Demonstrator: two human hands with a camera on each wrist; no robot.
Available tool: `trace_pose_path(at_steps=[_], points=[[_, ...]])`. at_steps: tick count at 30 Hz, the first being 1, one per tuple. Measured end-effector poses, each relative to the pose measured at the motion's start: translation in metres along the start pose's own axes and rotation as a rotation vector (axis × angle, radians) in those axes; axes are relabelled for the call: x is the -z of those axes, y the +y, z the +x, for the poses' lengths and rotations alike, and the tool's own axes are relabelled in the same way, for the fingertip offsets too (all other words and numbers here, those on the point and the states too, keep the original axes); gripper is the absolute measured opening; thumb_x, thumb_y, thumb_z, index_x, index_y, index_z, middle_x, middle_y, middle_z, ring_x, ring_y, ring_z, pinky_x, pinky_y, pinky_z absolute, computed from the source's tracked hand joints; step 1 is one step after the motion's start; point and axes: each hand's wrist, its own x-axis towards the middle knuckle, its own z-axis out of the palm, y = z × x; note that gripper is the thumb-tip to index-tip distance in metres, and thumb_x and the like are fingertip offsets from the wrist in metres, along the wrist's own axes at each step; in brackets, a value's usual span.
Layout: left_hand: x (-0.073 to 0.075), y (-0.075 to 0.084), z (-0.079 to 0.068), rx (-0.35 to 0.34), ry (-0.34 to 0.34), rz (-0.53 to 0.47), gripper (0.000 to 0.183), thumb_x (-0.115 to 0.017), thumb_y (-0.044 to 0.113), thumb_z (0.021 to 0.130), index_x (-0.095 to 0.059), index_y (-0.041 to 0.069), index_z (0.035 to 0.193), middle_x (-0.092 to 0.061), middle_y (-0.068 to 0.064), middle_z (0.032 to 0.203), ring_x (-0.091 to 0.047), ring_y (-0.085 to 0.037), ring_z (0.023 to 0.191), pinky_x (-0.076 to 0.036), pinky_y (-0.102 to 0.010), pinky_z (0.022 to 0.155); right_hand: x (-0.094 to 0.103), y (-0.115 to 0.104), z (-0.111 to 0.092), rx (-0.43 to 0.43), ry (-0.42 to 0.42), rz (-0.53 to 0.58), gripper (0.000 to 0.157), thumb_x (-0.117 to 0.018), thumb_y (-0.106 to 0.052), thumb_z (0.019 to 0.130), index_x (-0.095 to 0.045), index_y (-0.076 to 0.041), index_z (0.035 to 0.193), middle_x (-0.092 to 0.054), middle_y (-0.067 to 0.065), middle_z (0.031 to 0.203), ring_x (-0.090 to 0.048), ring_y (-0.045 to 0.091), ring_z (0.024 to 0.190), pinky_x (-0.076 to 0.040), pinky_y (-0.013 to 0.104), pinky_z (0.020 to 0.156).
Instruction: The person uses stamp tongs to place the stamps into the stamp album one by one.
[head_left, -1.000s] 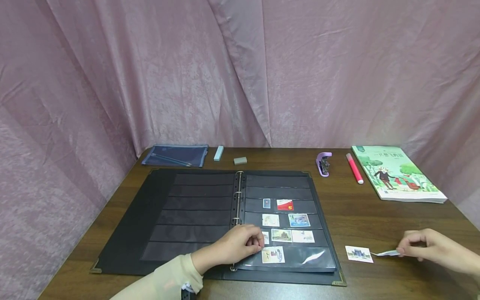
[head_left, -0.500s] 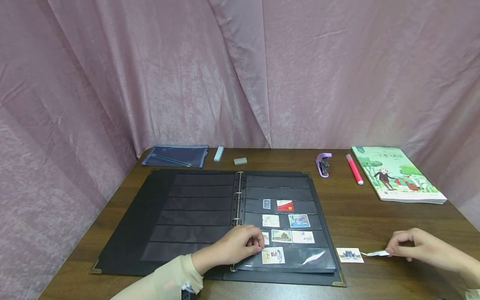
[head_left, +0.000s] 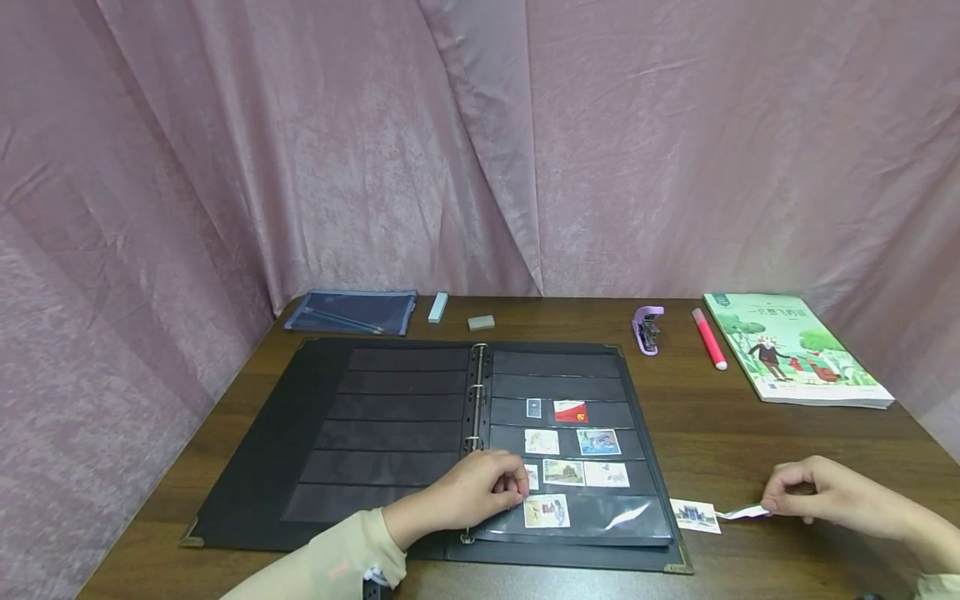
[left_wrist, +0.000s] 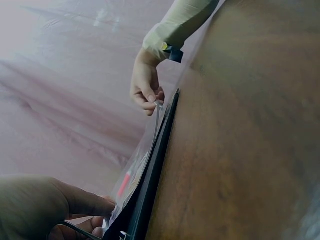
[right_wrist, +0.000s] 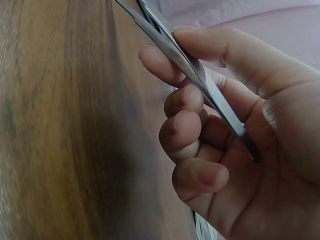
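My right hand pinches a pair of tweezers between thumb and fingers. Their tips hold the right edge of a stamp with a building on it, just off the right edge of a black stamp album. The album lies open, and stamps sit in several clear pockets of its right page. At the left end of the bottom pocket, my left hand pinches the clear film, close to a figure stamp. That hand partly covers a stamp one row above.
Behind the album lie a blue mesh pouch, a light blue box and a grey eraser. A purple stapler-like tool, a red marker and a green book are at the back right.
My right hand has moved left, carrying the stamp in the tweezers up to the album's right edge, and the stamp has tilted slightly. The left hand has stayed in place.
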Motion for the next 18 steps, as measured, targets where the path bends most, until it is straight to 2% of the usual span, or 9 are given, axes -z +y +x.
trace_pose_path(at_steps=[11, 18], points=[[0.0, 0.0, 0.0, 0.003, -0.001, 0.008, 0.011, -0.063, 0.009, 0.08, -0.057, 0.018, 0.077, -0.051, 0.01, 0.069, -0.042, 0.005, 0.061, -0.037, -0.011, 0.058, -0.002, -0.002, 0.006, 0.044, -0.014, 0.008, 0.027, -0.05, 0.009, 0.084, -0.064, -0.014, 0.087, -0.054, 0.001, 0.072, -0.047, 0.009, 0.056, -0.038, 0.018, 0.047], [0.001, 0.0, 0.0, 0.007, -0.005, 0.002, 0.01, -0.063, 0.01, 0.08, -0.057, 0.018, 0.077, -0.051, 0.01, 0.069, -0.042, 0.005, 0.06, -0.037, -0.011, 0.058, 0.007, -0.011, 0.003, 0.062, 0.001, -0.044, 0.029, -0.049, 0.01, 0.084, -0.063, -0.014, 0.088, -0.053, -0.002, 0.074, -0.047, 0.003, 0.062, -0.038, 0.018, 0.048]])
